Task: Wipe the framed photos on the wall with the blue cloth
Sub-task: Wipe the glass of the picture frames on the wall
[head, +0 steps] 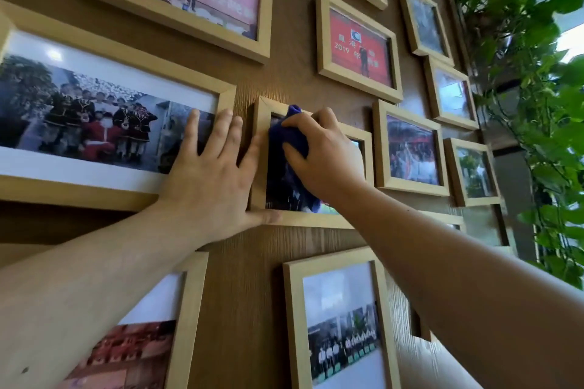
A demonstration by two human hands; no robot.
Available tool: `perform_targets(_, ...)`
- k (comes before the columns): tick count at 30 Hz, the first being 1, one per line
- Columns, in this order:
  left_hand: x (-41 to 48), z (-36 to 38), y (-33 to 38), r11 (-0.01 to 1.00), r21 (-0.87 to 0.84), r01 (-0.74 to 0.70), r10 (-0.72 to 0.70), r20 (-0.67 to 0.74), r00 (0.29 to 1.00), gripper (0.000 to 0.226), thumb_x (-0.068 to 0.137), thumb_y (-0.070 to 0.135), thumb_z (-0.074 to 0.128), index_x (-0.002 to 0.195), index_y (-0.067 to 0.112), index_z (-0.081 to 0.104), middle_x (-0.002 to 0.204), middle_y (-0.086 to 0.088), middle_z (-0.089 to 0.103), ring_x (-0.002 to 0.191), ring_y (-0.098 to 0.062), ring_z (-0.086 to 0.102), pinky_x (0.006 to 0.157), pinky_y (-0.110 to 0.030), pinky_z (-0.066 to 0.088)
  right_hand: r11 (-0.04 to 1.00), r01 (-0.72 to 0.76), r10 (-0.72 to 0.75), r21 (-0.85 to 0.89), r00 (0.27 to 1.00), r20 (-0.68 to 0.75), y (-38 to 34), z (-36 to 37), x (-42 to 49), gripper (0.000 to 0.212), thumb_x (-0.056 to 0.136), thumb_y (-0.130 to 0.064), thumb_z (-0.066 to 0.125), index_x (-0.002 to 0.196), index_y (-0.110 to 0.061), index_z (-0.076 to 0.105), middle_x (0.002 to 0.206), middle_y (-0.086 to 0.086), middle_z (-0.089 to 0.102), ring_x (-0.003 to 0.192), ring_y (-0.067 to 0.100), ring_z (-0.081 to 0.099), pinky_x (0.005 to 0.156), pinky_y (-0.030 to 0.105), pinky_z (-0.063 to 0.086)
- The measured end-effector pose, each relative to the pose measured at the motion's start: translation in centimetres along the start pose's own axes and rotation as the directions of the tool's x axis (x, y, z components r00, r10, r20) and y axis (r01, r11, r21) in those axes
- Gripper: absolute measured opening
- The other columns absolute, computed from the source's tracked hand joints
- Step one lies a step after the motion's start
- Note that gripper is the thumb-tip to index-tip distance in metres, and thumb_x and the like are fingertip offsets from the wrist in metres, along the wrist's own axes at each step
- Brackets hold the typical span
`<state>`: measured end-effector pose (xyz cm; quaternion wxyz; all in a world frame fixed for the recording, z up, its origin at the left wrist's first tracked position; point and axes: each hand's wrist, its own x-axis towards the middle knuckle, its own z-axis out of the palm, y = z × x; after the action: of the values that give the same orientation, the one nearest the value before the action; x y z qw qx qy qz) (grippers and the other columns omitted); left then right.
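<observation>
On the brown wood-grain wall [240, 294], at the middle of the view, the blue cloth [289, 139] is pressed against the glass of a small light-wood frame [259, 148]. The cloth is dark blue, soft and bunched up, with one corner sticking out above the fingers and a tail hanging down to the lower edge of the picture. Its long axis runs nearly up and down, leaning a little to the right at the bottom. The right hand [322, 155] is curled around the cloth, fingers bent over it and holding it to the glass, and covers most of the photo.

The left hand [211, 177] lies flat and wide open, holding nothing. Its fingers are spread over the corner of the large frame [110, 44] on the left, and its thumb touches the bottom rail of the small frame.

Around them hang many other light-wood frames, among them a red photo frame [358, 44] above and a portrait frame [338, 322] below. A green leafy plant [537, 98] stands at the right edge.
</observation>
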<state>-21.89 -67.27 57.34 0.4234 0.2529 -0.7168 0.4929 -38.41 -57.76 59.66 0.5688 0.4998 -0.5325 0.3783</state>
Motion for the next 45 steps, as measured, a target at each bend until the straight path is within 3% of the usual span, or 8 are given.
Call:
perform_targets(5, 0.4, 0.2, 0.5, 1.0, -0.028, 0.002, -0.002, 0.001, 1.0, 0.116, 0.064, 0.092, 0.003, 0.15, 0.014, 0.011, 0.161, -0.019, 0.01, 0.148, -0.034, -0.005, 0.114, -0.066, -0.003, 0.998, 0.055, -0.057, -0.036, 0.996, -0.067, 0.4, 1.7, 0.6, 0.034, 0.086, -0.045, 0.05, 0.118, -0.033, 0.047, 0.106, -0.001, 0.046, 0.071, 0.012, 0.049, 0.045, 0.019, 0.037)
perform_targets(10, 0.7, 0.4, 0.6, 0.997, -0.083, -0.007, 0.009, 0.019, 1.0, 0.116, 0.064, 0.092, 0.012, 0.148, 0.013, 0.0, 0.162, -0.018, 0.005, 0.148, -0.033, -0.011, 0.114, -0.066, -0.007, 0.982, -0.079, 0.072, -0.171, 0.996, -0.045, 5.7, 0.9, -0.8, 0.031, 0.085, -0.049, 0.049, 0.114, -0.037, 0.048, 0.103, -0.004, 0.044, 0.066, 0.012, 0.046, 0.044, 0.015, 0.021)
perform_targets(20, 0.6, 0.3, 0.8, 0.994, -0.109, -0.019, 0.022, 0.03, 0.999, 0.116, 0.068, 0.09, 0.02, 0.148, 0.008, -0.002, 0.161, -0.016, 0.011, 0.149, -0.031, -0.006, 0.115, -0.066, -0.004, 0.914, -0.337, 0.335, -0.226, 0.941, -0.047, 9.6, -0.3, -2.4, 0.031, 0.087, -0.038, 0.054, 0.116, -0.03, 0.049, 0.108, 0.005, 0.047, 0.069, 0.024, 0.05, 0.055, 0.035, 0.045)
perform_targets(26, 0.7, 0.0, 0.9, 0.994, -0.102, -0.022, 0.027, 0.045, 0.999, 0.115, 0.068, 0.088, 0.019, 0.149, 0.007, 0.001, 0.161, -0.017, 0.011, 0.149, -0.031, -0.007, 0.115, -0.067, -0.001, 1.0, 0.001, -0.001, -0.03, 1.0, 0.025, 2.7, 0.9, -1.5, 0.036, 0.085, -0.047, 0.052, 0.119, -0.036, 0.046, 0.113, -0.006, 0.043, 0.074, 0.005, 0.043, 0.053, 0.012, 0.028)
perform_targets(29, 0.6, -0.3, 1.0, 0.995, -0.097, -0.008, 0.014, 0.057, 0.998, 0.116, 0.065, 0.087, 0.014, 0.149, 0.007, 0.001, 0.161, -0.016, 0.011, 0.149, -0.031, -0.006, 0.115, -0.066, -0.001, 0.988, 0.146, -0.146, -0.055, 0.989, 0.009, 0.3, 1.6, -1.6, 0.038, 0.086, -0.047, 0.048, 0.12, -0.03, 0.048, 0.113, 0.0, 0.046, 0.077, 0.008, 0.044, 0.051, 0.014, 0.031)
perform_targets(33, 0.8, -0.1, 0.9, 0.995, -0.101, -0.02, 0.028, 0.076, 0.997, 0.116, 0.068, 0.089, 0.019, 0.149, 0.008, -0.001, 0.161, -0.017, 0.008, 0.149, -0.031, -0.007, 0.115, -0.066, 0.0, 0.986, 0.053, -0.044, -0.156, 0.997, 0.057, 3.8, 0.5, -3.3, 0.037, 0.086, -0.047, 0.049, 0.12, -0.031, 0.046, 0.113, 0.0, 0.045, 0.071, 0.01, 0.044, 0.049, 0.013, 0.024)
perform_targets(39, 0.9, 0.0, 1.0, 0.994, -0.106, -0.015, 0.024, 0.082, 0.996, 0.12, 0.067, 0.091, 0.023, 0.148, 0.007, -0.003, 0.161, -0.017, 0.008, 0.149, -0.03, -0.007, 0.115, -0.066, 0.0, 0.924, -0.184, 0.234, -0.336, 0.966, 0.114, 10.3, -1.8, -5.9, 0.032, 0.088, -0.042, 0.052, 0.117, -0.031, 0.045, 0.11, 0.005, 0.045, 0.069, 0.018, 0.048, 0.051, 0.029, 0.039)
perform_targets(45, 0.8, -0.1, 0.9, 0.993, -0.114, -0.019, 0.029, 0.083, 0.996, 0.118, 0.067, 0.089, 0.019, 0.149, 0.007, -0.003, 0.161, -0.017, 0.008, 0.149, -0.03, -0.007, 0.115, -0.065, 0.001, 0.989, 0.013, 0.017, -0.15, 0.98, 0.201, 5.1, -1.2, -4.8, 0.037, 0.087, -0.047, 0.047, 0.121, -0.034, 0.043, 0.116, -0.002, 0.044, 0.072, 0.013, 0.049, 0.05, 0.014, 0.027)
